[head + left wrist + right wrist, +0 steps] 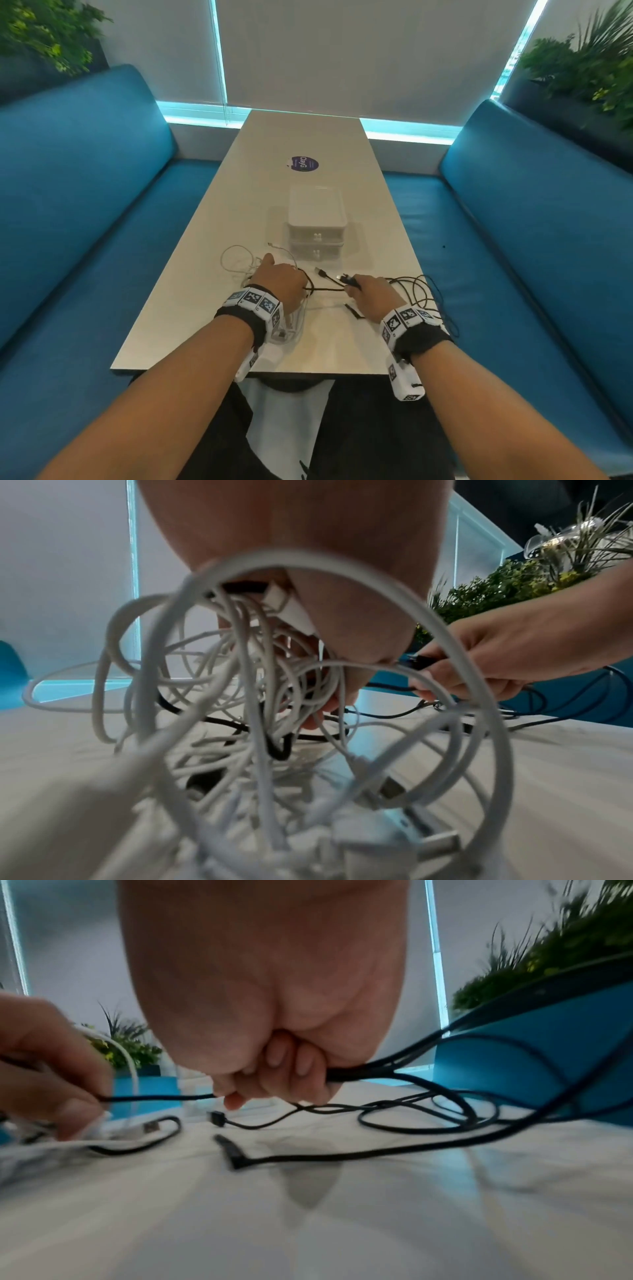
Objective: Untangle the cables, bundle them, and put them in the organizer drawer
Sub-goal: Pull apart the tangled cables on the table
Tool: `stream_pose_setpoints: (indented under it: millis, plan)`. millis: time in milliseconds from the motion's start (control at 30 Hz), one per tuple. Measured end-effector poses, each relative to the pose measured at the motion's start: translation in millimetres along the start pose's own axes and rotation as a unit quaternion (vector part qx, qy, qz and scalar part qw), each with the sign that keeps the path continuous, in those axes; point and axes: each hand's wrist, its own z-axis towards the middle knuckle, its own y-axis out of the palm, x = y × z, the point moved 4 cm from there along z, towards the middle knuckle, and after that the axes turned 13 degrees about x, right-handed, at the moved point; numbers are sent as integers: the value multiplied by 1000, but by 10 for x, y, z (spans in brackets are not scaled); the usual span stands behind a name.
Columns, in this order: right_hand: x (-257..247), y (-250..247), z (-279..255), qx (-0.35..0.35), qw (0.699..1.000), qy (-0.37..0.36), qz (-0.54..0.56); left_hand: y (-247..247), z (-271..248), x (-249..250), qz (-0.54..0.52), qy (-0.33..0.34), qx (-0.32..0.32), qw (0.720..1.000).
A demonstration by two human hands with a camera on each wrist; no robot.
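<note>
A tangle of white cables (239, 262) (240, 696) lies on the table under my left hand (281, 281), whose fingers curl round the white strands and pinch a black strand. My right hand (371, 294) (274, 1069) grips a bunch of black cables (418, 291) (394, 1069); their loops trail to the right and over the table's right edge. A black strand (325, 290) (157, 1096) runs taut between both hands. Black plugs (320, 271) (216, 1118) lie loose on the table. The white two-drawer organizer (315, 222) stands behind the hands, both drawers closed.
The pale table (308, 144) runs away from me between two blue benches (85, 205) (531, 222). A purple round sticker (304, 163) sits beyond the organizer. Plants (589, 68) stand behind the benches. A short black strap (352, 310) lies near my right wrist.
</note>
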Motion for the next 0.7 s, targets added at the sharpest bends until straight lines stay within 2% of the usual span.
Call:
stream_pose_setpoints:
  millis: [167, 300, 367, 433, 533, 633, 700]
  plan:
    - [159, -17, 3, 25, 998, 24, -59, 18, 10, 71, 19, 17, -10, 1000]
    - [3, -4, 4, 56, 996, 73, 1, 15, -2, 117, 14, 11, -11, 1000]
    - [-192, -20, -7, 77, 995, 36, 46, 14, -1, 145, 10, 6, 1, 1000]
    - [-403, 40, -50, 46, 996, -16, 78, 12, -10, 177, 16, 3, 7, 1000]
    - [-517, 223, -71, -28, 995, -29, 95, 19, -25, 192, 21, 9, 18, 1000]
    - [-491, 258, -43, -40, 994, -17, 105, 6, -51, 160, 9, 11, 26, 1000]
    - [-477, 235, -38, -41, 994, -21, 97, -13, -63, 146, 17, 14, 9, 1000]
